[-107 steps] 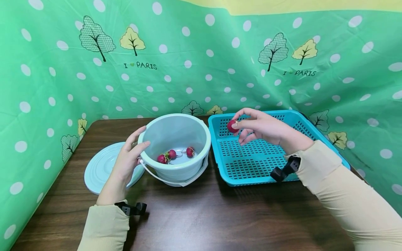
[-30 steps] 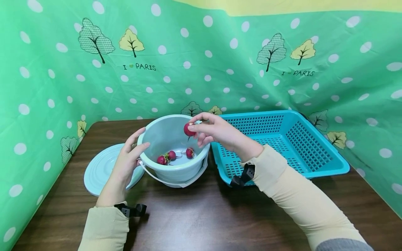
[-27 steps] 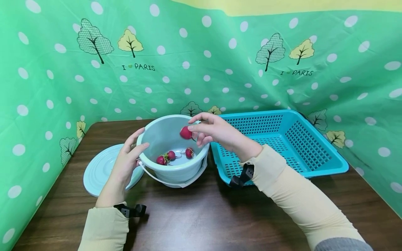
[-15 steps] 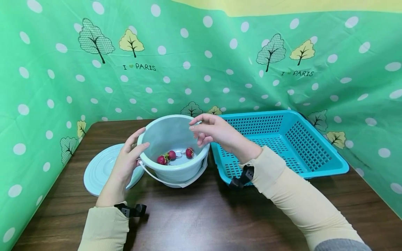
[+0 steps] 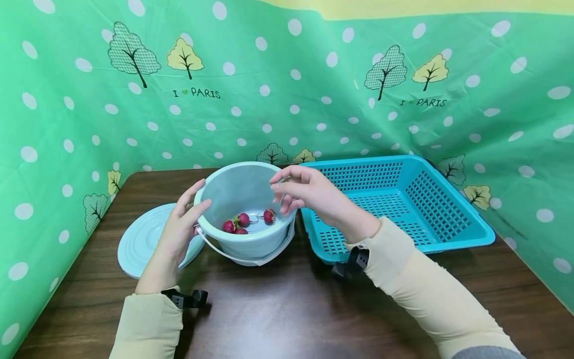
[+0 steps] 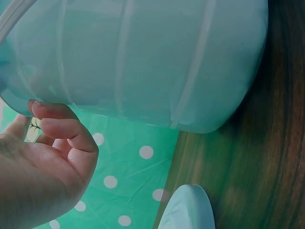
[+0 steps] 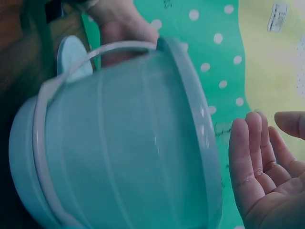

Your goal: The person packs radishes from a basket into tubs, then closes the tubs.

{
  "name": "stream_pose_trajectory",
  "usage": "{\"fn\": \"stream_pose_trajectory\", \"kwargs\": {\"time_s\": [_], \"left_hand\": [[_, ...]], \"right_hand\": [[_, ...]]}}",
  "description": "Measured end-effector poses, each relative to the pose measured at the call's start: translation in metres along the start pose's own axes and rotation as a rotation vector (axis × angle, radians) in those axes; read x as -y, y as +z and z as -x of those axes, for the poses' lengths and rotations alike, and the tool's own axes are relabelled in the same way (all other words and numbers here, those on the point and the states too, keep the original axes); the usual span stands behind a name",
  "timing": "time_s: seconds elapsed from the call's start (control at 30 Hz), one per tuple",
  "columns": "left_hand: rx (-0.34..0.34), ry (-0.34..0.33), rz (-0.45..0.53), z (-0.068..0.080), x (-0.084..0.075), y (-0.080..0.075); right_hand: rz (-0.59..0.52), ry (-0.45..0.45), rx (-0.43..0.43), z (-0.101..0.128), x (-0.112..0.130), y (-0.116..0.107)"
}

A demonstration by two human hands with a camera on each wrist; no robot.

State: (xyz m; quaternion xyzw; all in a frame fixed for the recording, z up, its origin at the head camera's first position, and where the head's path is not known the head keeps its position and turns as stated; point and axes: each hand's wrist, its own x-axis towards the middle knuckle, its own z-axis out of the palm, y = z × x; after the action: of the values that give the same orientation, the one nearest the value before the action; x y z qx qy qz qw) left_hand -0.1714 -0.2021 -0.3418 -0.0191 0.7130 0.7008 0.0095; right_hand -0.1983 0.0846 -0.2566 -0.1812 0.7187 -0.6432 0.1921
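The pale blue bucket (image 5: 253,244) stands on the table in the head view, its wire-like handle (image 5: 260,262) hanging down in front. My left hand (image 5: 177,227) grips its left rim, the thumb over the edge and the other fingers outside. Several red radishes (image 5: 269,216) with thin roots lie on the bucket's floor, gathered mostly toward the near left. Over the right side of the rim hovers my right hand (image 5: 314,193), fingers loosely bent with nothing between them. In the right wrist view that palm (image 7: 274,186) faces the bucket's mouth, bare.
A blue plastic basket (image 5: 394,247) with a perforated floor and walls sits right of the bucket. The round pale blue lid (image 5: 141,239) lies on the table (image 5: 287,319) at the left, partly behind my left forearm. Green dotted cloth (image 5: 251,94) hangs behind.
My right hand carried a radish left from over the basket and let it drop into the bucket, where it now lies by the others. The left hand kept its hold on the rim.
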Motion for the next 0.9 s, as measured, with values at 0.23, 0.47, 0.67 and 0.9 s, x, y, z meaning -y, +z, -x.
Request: {"fn": "stream_pose_trajectory", "kwargs": {"time_s": [0.23, 0.47, 0.67, 0.9], "left_hand": [[-0.018, 0.007, -0.001, 0.001, 0.001, 0.002], [-0.057, 0.02, 0.056, 0.007, -0.003, -0.006], [-0.083, 0.082, 0.059, 0.014, -0.006, -0.026], [-0.134, 0.15, 0.101, 0.023, 0.001, -0.052]], "right_hand": [[0.039, -0.113, 0.059, 0.024, -0.007, 0.026], [-0.014, -0.226, 0.225, 0.041, -0.03, 0.058], [0.065, -0.348, 0.446, 0.043, -0.058, 0.091], [0.367, -0.408, 0.558, 0.033, -0.086, 0.123]]}}
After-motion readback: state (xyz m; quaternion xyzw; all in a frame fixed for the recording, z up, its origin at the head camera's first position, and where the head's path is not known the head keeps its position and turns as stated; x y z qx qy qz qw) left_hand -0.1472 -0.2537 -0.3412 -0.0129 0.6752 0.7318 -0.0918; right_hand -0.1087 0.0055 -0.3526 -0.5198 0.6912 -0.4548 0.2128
